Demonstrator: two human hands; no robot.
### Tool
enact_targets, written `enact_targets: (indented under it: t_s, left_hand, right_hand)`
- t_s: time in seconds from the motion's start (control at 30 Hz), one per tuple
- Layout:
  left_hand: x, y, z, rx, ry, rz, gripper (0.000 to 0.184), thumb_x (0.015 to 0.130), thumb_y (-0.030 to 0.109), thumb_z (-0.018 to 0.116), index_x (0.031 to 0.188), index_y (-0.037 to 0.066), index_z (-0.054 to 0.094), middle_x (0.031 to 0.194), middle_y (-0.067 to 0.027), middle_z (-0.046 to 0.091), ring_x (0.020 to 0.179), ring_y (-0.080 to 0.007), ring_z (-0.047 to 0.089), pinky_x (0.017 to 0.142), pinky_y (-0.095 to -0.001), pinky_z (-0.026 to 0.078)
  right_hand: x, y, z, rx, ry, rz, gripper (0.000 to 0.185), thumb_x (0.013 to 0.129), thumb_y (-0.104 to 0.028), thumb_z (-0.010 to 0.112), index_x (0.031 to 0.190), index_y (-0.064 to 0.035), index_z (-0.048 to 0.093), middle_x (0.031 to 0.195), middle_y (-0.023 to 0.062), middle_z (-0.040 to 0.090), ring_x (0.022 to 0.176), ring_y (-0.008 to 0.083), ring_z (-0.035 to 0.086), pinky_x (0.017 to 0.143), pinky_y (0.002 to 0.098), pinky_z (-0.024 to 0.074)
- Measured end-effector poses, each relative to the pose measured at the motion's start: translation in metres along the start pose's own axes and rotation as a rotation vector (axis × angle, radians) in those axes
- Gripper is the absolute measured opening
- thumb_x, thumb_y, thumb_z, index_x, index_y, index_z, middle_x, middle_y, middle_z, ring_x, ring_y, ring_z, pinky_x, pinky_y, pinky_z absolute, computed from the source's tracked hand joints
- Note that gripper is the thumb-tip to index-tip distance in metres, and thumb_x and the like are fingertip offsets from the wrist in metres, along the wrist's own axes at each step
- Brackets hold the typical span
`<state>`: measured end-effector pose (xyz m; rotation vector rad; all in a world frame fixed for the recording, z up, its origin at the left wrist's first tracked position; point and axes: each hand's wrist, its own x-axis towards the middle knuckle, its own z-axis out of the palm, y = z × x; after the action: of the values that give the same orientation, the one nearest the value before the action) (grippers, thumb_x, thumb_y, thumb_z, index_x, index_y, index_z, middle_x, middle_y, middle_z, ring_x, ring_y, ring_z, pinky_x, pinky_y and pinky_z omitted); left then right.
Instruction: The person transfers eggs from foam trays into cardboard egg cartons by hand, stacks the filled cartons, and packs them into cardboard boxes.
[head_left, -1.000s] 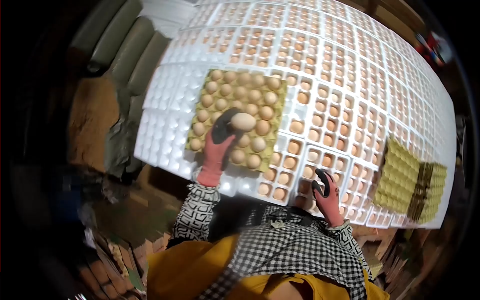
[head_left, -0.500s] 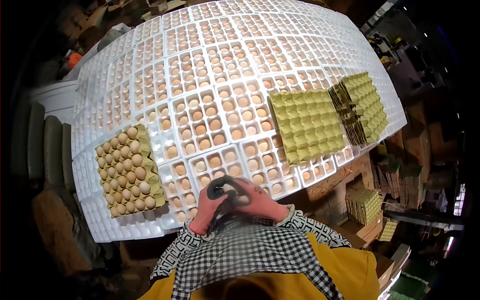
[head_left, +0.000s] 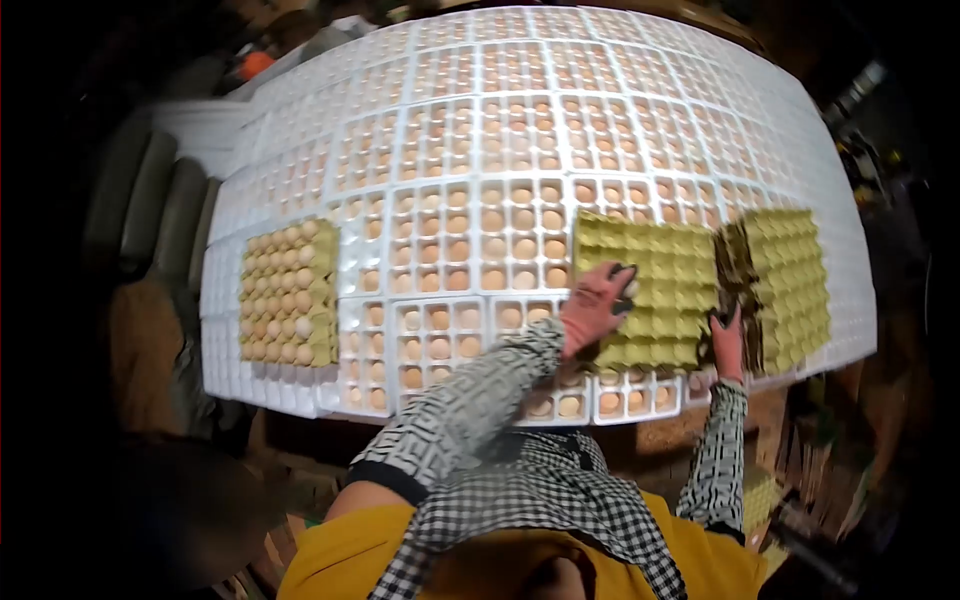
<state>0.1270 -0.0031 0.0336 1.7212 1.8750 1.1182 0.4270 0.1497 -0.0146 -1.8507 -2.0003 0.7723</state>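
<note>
So on the far left there's a yellow carton (head_left: pixel 290 295) full of eggs, then white trays (head_left: pixel 478 240) with more eggs. Left hand (head_left: pixel 597 305) has a pale egg (head_left: pixel 631 289) in its fingers, over the middle carton (head_left: pixel 660 270). Right hand (head_left: pixel 729 343) is by that carton's right edge, can't tell if it's gripping, next to stacked cartons (head_left: pixel 788 290).
</note>
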Motion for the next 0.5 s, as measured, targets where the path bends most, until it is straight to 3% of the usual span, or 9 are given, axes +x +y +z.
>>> enact_targets:
  t_s: [0.07, 0.13, 0.2, 0.23, 0.27, 0.33, 0.4, 0.43, 0.5]
  left_hand:
    - [0.002, 0.003, 0.003, 0.257, -0.011, 0.007, 0.068, 0.074, 0.031, 0.076, 0.132, 0.008, 0.049, 0.132, -0.0212, 0.046, 0.122, -0.0386, 0.046, 0.104, -0.0455, 0.037]
    - [-0.006, 0.002, -0.015, 0.328, 0.027, 0.008, 0.072, 0.075, 0.041, 0.073, 0.135, 0.011, 0.046, 0.136, -0.0198, 0.041, 0.125, -0.0377, 0.04, 0.107, -0.0495, 0.03]
    - [-0.031, -0.008, -0.031, 0.464, 0.143, -0.18, 0.073, 0.076, 0.045, 0.071, 0.136, 0.012, 0.046, 0.138, -0.0207, 0.041, 0.126, -0.0382, 0.039, 0.107, -0.0516, 0.029]
    - [-0.045, -0.01, -0.045, 0.359, 0.039, -0.394, 0.074, 0.077, 0.044, 0.072, 0.136, 0.009, 0.045, 0.139, -0.0213, 0.038, 0.127, -0.0402, 0.038, 0.107, -0.0503, 0.03]
    - [-0.066, -0.022, -0.045, 0.098, 0.053, -0.559, 0.066, 0.083, 0.036, 0.069, 0.138, 0.007, 0.046, 0.137, -0.0189, 0.046, 0.125, -0.0353, 0.045, 0.104, -0.0442, 0.037]
    - [-0.1, -0.043, -0.07, -0.636, 0.029, -0.515, 0.054, 0.089, 0.026, 0.063, 0.136, 0.004, 0.048, 0.129, -0.0143, 0.056, 0.119, -0.0261, 0.054, 0.098, -0.0364, 0.043]
    - [-0.122, -0.015, -0.124, -0.734, 0.017, -0.478, 0.046, 0.091, 0.017, 0.059, 0.134, 0.002, 0.051, 0.121, -0.0098, 0.063, 0.113, -0.0174, 0.058, 0.097, -0.0313, 0.044]
    - [-0.141, -0.021, -0.136, -0.613, 0.06, -0.428, 0.047, 0.09, 0.017, 0.061, 0.134, 0.001, 0.05, 0.126, -0.0102, 0.06, 0.117, -0.0167, 0.055, 0.099, -0.0315, 0.042]
    - [-0.172, -0.031, -0.175, -0.517, 0.161, -0.479, 0.047, 0.088, 0.01, 0.062, 0.132, 0.001, 0.051, 0.125, -0.0101, 0.061, 0.116, -0.0158, 0.056, 0.099, -0.0297, 0.043]
  right_hand:
    - [-0.007, -0.016, 0.003, 0.038, -0.044, 0.058, 0.074, 0.087, -0.034, 0.061, 0.15, -0.0123, 0.027, 0.122, 0.0273, 0.059, 0.111, 0.0438, 0.057, 0.09, 0.0462, 0.0456]
    - [0.012, 0.029, 0.018, 0.051, -0.068, -0.036, 0.068, 0.085, -0.027, 0.063, 0.144, -0.006, 0.037, 0.122, 0.0256, 0.06, 0.11, 0.0383, 0.059, 0.09, 0.0424, 0.0461]
    - [0.038, 0.082, 0.031, 0.206, -0.136, -0.059, 0.061, 0.083, -0.018, 0.065, 0.138, 0.0004, 0.046, 0.122, 0.0213, 0.061, 0.108, 0.0307, 0.06, 0.09, 0.0384, 0.0461]
    - [0.026, 0.071, 0.029, 0.385, -0.117, -0.068, 0.057, 0.083, -0.015, 0.065, 0.136, 0.0018, 0.048, 0.121, 0.0176, 0.062, 0.107, 0.0279, 0.06, 0.091, 0.0369, 0.0454]
    - [0.012, 0.059, 0.016, 0.557, -0.099, -0.069, 0.054, 0.084, -0.011, 0.064, 0.134, 0.0033, 0.05, 0.12, 0.0138, 0.062, 0.106, 0.0251, 0.059, 0.092, 0.0353, 0.0447]
    - [-0.008, 0.036, 0.009, 0.469, -0.07, 0.179, 0.051, 0.087, -0.008, 0.06, 0.136, 0.0015, 0.048, 0.126, 0.0109, 0.059, 0.111, 0.0239, 0.056, 0.097, 0.0337, 0.0423]
    - [-0.049, -0.02, 0.01, 0.637, -0.041, 0.165, 0.05, 0.09, -0.008, 0.057, 0.138, 0.0005, 0.046, 0.132, 0.0113, 0.054, 0.116, 0.0234, 0.053, 0.1, 0.0327, 0.0397]
    - [-0.062, -0.042, 0.011, 0.684, -0.039, 0.191, 0.052, 0.091, -0.008, 0.054, 0.142, -0.0006, 0.043, 0.136, 0.0111, 0.051, 0.12, 0.022, 0.05, 0.102, 0.0331, 0.0378]
    - [-0.071, -0.055, 0.025, 0.768, -0.127, 0.032, 0.052, 0.092, -0.009, 0.054, 0.142, -0.0015, 0.043, 0.135, 0.0109, 0.052, 0.119, 0.0213, 0.051, 0.103, 0.0337, 0.0379]
